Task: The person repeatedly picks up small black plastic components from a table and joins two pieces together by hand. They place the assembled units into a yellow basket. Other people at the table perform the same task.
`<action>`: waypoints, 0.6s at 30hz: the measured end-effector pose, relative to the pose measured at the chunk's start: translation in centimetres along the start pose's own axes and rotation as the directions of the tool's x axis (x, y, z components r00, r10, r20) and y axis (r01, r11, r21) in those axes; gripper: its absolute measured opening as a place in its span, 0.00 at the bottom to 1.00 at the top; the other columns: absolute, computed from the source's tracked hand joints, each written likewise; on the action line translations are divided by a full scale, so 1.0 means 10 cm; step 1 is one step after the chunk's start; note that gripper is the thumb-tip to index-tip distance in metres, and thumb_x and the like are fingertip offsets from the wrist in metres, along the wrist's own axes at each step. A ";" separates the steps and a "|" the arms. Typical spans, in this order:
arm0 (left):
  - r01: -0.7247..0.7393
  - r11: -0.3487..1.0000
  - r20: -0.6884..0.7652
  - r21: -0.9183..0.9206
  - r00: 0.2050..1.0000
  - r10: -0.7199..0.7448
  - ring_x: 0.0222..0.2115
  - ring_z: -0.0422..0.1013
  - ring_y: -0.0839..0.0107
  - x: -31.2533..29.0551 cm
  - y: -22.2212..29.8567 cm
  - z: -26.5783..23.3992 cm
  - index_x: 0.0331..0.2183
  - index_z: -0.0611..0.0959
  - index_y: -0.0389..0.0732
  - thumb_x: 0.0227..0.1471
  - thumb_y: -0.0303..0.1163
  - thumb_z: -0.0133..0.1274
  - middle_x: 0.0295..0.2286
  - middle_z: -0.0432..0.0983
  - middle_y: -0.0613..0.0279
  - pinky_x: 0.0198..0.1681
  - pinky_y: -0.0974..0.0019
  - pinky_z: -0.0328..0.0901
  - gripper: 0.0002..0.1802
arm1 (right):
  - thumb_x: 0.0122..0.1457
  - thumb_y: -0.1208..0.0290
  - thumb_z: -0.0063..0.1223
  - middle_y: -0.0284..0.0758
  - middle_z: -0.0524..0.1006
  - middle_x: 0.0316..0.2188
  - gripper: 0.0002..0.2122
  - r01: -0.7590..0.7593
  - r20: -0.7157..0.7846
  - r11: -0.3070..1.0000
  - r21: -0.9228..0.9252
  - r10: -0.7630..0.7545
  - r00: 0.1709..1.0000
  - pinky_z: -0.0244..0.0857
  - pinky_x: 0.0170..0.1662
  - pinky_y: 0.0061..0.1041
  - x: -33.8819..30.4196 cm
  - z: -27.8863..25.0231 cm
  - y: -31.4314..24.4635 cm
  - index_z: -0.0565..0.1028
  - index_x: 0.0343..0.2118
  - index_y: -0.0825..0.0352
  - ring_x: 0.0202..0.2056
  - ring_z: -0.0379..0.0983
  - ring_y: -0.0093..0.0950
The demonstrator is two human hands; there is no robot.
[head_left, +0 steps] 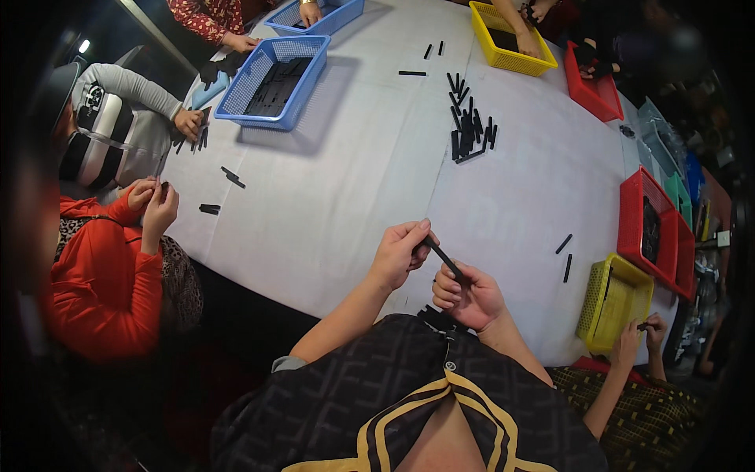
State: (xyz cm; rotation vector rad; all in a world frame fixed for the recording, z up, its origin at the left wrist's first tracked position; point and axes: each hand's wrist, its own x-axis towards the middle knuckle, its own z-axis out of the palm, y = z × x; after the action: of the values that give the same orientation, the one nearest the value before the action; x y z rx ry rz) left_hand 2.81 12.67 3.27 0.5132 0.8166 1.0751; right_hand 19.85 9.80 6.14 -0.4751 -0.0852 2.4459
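A slim black strip (445, 259) slants between my two hands above the near part of the table. My left hand (399, 253) pinches its upper end between thumb and fingers. Its lower end sits in my right hand (470, 297), with those fingers curled round it. Close to my body, partly hidden by my right hand and my clothing, lie several black pieces (435, 318). Farther off in front of me is a loose pile of similar black strips (467, 134). What the strip is part of cannot be told.
A white-covered table (354, 181) spreads before me. Blue baskets (287, 122) stand far left, a yellow basket (515, 63) and red basket (594, 102) far right. Another yellow basket (629, 303) and red basket (633, 208) are at right. Several people work around the edge; stray strips (233, 177) lie about.
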 end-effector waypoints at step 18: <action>-0.058 0.982 0.078 0.178 0.996 0.044 0.11 0.50 0.85 -0.23 0.11 0.28 0.23 0.76 0.36 0.58 0.42 0.41 0.12 0.60 0.71 0.14 0.79 0.44 0.21 | 0.62 0.63 0.33 0.29 0.60 0.16 0.12 0.043 -0.082 0.979 -0.199 -0.061 0.995 0.53 0.25 0.20 -0.15 0.25 0.13 0.63 0.26 0.64 0.19 0.54 0.20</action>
State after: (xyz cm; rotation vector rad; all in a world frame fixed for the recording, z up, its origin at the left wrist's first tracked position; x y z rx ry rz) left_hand 3.90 11.02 6.53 0.7258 0.8430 1.0283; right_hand 19.28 8.05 8.73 -0.6587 -0.3020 2.3724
